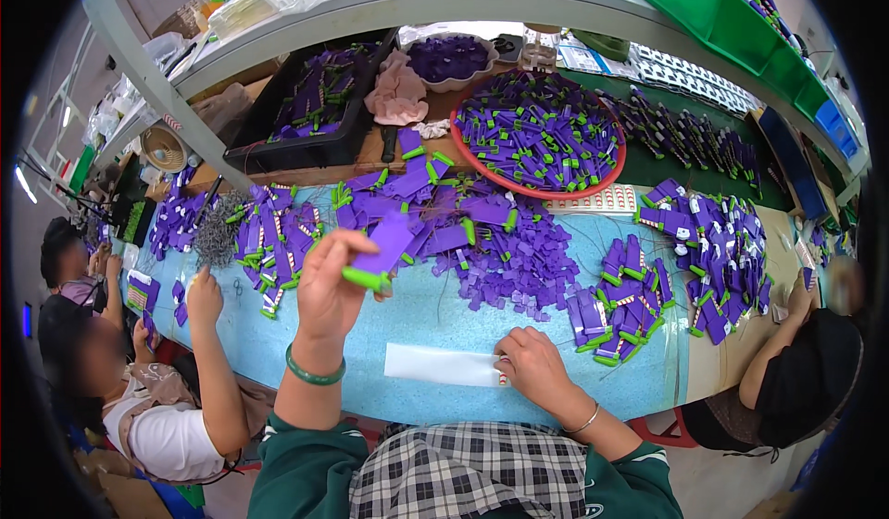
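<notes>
The blue worktop (444,325) is covered with heaps of purple pieces (519,260). A white strip (440,364) is pressed flat on it by the right hand (532,366), fingers pinched at its end. A purple piece with green clip (381,252) is gripped above by the left hand (329,292).

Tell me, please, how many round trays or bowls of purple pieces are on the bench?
2: a red tray heaped with pieces at centre back, and a pale bowl behind it under the shelf. Others may be hidden.

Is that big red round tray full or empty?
Full: the red tray is heaped to its rim with purple and green pieces.
</notes>
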`<state>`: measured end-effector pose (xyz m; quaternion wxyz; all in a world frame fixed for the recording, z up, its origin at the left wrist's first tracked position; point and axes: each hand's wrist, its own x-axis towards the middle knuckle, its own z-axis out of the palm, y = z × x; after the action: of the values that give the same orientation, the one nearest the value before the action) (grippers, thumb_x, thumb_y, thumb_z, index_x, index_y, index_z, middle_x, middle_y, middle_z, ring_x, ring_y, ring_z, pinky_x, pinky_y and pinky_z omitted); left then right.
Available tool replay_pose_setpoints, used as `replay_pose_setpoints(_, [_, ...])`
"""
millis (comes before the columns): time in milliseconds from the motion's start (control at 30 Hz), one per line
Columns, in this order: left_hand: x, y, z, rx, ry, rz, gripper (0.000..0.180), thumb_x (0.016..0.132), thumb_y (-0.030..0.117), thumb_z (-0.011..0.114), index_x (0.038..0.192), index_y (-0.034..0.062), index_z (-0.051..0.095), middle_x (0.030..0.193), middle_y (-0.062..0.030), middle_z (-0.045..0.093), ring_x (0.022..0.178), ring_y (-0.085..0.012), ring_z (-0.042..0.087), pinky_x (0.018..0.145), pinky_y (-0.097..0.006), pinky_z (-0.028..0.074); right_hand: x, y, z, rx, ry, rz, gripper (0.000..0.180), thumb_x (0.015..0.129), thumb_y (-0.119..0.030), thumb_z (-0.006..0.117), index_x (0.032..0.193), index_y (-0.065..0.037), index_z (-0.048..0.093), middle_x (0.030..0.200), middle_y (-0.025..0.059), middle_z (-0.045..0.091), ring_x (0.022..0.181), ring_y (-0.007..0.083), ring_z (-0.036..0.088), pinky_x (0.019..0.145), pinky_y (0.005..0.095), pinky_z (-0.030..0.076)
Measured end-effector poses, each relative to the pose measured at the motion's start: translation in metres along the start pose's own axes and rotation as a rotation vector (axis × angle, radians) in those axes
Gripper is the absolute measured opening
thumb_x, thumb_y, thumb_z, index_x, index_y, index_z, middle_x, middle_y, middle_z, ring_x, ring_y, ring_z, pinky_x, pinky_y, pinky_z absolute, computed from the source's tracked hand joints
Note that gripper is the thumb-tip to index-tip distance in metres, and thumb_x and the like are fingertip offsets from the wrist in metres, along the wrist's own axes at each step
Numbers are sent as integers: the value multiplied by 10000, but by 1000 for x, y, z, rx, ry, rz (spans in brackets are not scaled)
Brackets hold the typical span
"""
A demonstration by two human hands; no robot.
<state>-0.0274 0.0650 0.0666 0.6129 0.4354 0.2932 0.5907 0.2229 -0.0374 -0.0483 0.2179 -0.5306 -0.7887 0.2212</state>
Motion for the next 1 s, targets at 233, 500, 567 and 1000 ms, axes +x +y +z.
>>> replay_pose_setpoints(233, [-48,-29,-6,48,77,2,370,807,-99,523,1132,53,431,907,-140,602,698,-215,634,626,-315,517,0,-1,4,-12,35,-56,109,715,-63,662,816,-73,623,785,69,563,784,255,562,716,374,451])
replay_pose_setpoints(500, [-82,-80,14,79,-149,-519,180,937,42,473,1104,18,411,931,-119,589,771,-216,647,636,-312,543,3,-5,11,-7,70,-162,102,699,-42,646,793,-74,621,762,63,562,736,247,558,682,366,459])
replay_pose_setpoints(567, [-93,-113,4,144,-246,-582,178,963,86,444,1125,25,404,931,-105,587,780,-186,622,653,-290,531,4,-5,11,40,83,-184,107,700,-36,662,792,-69,620,788,62,590,762,245,574,692,362,467])
replay_pose_setpoints(1000, [-77,-104,15,391,-369,-615,141,875,124,644,979,30,630,771,-11,607,637,-65,564,534,-219,477,21,-18,-40,344,122,-98,169,765,-25,693,918,-34,622,932,94,666,899,217,636,742,325,499])
